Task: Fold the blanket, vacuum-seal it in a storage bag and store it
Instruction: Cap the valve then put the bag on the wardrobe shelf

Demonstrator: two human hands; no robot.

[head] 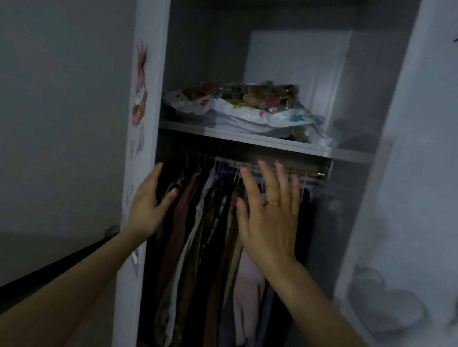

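The sealed storage bag [240, 101] with the flowery blanket inside lies on the shelf [242, 138], up above both hands. It sits on top of another white bag [255, 120] with little flowers on it.

Both hands are empty. The left hand [148, 199] is open and rests on the edge of the wardrobe side wall [144, 109], with the thumb sticking out toward the clothes. The right hand [270, 216] is open too, fingers spread wide, in front of the hanging clothes [204, 241] just under the shelf.

I think the job is almost done, but some things could still go wrong. The bag is slippery and sits on another slippery bag, so it could slide off the shelf and fall down onto the hands. Part of the white bag pokes out near the front edge, so the door [433, 165] to the right of the right hand could catch it when it shuts.
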